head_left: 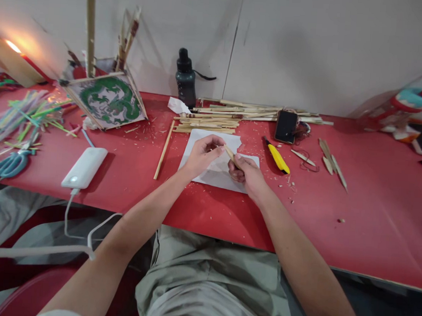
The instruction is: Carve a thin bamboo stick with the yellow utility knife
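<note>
My right hand (pixel 246 173) is closed around a short bamboo stick (pixel 229 152) that points up and to the left. My left hand (pixel 203 153) pinches the stick's upper tip with thumb and forefinger. Both hands hover over a white sheet of paper (pixel 210 177) lying on the red table (pixel 371 225). A yellow utility knife (pixel 277 156) lies just right of my right hand. A single long bamboo stick (pixel 164 149) lies left of the paper.
A pile of bamboo strips (pixel 235 115) lies behind the paper, next to a dark bottle (pixel 185 80) and a black phone (pixel 286 126). A dragon-painted lantern frame (pixel 107 99), a white power bank (pixel 85 167) and teal scissors (pixel 12 162) are at the left. Cut bamboo slivers (pixel 330 160) lie at the right.
</note>
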`<state>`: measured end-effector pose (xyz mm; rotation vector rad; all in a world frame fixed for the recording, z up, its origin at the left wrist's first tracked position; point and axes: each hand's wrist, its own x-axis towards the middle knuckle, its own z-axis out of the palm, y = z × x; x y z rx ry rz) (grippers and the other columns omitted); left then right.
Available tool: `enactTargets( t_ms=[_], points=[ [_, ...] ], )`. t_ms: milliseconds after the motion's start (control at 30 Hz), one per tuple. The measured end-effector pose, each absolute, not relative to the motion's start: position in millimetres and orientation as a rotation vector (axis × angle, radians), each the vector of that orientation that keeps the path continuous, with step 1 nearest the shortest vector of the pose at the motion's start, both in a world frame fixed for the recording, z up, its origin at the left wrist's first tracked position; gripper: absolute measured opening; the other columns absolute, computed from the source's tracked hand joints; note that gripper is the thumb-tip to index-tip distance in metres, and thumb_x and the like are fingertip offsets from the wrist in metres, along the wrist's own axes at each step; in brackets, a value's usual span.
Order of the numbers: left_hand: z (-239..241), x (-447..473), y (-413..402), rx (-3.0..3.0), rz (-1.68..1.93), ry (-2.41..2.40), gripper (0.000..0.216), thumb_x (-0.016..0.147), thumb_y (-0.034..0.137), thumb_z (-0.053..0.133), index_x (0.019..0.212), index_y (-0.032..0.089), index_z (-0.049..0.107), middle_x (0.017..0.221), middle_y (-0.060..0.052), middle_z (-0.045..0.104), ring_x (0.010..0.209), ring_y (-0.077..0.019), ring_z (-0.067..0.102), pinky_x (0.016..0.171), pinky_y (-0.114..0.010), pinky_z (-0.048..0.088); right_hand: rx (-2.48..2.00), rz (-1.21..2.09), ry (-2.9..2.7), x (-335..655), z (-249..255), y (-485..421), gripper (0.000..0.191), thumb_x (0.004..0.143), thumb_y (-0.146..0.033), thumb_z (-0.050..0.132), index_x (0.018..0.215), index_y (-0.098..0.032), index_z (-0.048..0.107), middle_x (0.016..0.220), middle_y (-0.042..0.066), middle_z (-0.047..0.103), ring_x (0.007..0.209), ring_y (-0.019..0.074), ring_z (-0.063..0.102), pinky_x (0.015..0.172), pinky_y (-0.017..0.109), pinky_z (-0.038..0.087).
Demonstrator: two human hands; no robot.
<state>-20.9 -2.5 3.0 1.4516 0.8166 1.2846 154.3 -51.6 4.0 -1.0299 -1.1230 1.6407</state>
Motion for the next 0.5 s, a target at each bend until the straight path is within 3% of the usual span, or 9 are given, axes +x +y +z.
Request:
enactTargets(
  t_ms=[333,500],
  points=[
    [7.5,-24.6,-8.1,1.652,1.362,0.908,0.013,0.086,0.033,0.07,0.09,0.021,0.068,0.083,-0.001,0.067,0.068,-0.0104,0.055,0.064,-0.027,0.045,-1.089,1.543,-1.209,153.2,-1.4,-48.4,0.057,0.079,-0.076,0.068,0.07,-0.023,0.051,0.053,-0.009,0.026,0.046,0.0072,0.017,0.045,0.025,0.012],
    [3.9,-23.7,-5.1,1.587,1.323,0.922,0.011,0.085,0.027,0.068,0.093,0.02,0.066,0.087,-0.001,0.066,0.067,-0.0093,0.053,0.06,-0.025,0.042,-1.087,1.438,-1.238,153.4,-2.9,-47.7,0.056,0.079,-0.071,0.073,0.066,-0.023,0.046,0.054,-0.008,0.032,0.047,0.0073,0.023,0.046,0.026,0.013]
  ],
)
